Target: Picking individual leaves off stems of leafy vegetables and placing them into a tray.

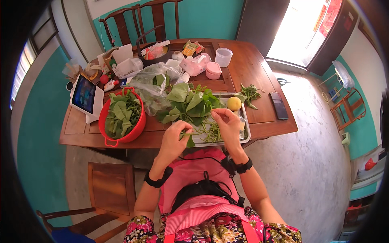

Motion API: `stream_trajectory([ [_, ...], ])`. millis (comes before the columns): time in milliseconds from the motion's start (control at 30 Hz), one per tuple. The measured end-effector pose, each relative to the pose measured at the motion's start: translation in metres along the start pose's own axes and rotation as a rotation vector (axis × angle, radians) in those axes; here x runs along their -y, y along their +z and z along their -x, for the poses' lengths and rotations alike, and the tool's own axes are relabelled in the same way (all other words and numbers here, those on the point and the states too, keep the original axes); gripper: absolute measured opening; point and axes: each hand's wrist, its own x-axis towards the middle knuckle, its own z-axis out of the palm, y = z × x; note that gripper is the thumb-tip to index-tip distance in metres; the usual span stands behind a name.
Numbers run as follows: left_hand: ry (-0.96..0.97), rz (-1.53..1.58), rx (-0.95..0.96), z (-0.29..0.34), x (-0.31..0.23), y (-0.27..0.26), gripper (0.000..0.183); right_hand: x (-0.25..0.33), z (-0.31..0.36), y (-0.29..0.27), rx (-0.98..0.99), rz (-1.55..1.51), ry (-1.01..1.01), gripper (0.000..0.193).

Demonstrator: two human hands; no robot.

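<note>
Leaf stem [189, 139] pinched in left grip [175, 135]; right grip [226, 121] just beside.

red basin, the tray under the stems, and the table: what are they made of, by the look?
Red basin: probably plastic; uniform bright red, moulded rim with a small handle tab, slight sheen.
Tray: likely metal, perhaps stainless steel; thin raised rim, pale grey and reflective.
Table: wood, reddish-brown with a glossy varnished look; framed panels and a glare patch show.

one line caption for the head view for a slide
Left hand and right hand pinch a green leafy stem over a metal tray.
</note>
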Motion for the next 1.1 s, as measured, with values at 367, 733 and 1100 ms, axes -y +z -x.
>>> stream_trajectory([
  [367,-0.063,0.014,-0.12,-0.001,-0.001,-0.004,0.019,-0.025,-0.04,0.023,0.332,0.654,-0.313,0.032],
  [733,-0.187,-0.153,-0.255,-0.017,0.033,0.002,0.027,-0.005,0.033,0.0,0.569,0.58,-0.454,0.036],
  [1100,-0.2,-0.158,-0.243,-0.029,0.045,0.022,0.027,-0.007,0.041,-0.011,0.562,0.694,-0.527,0.031],
])
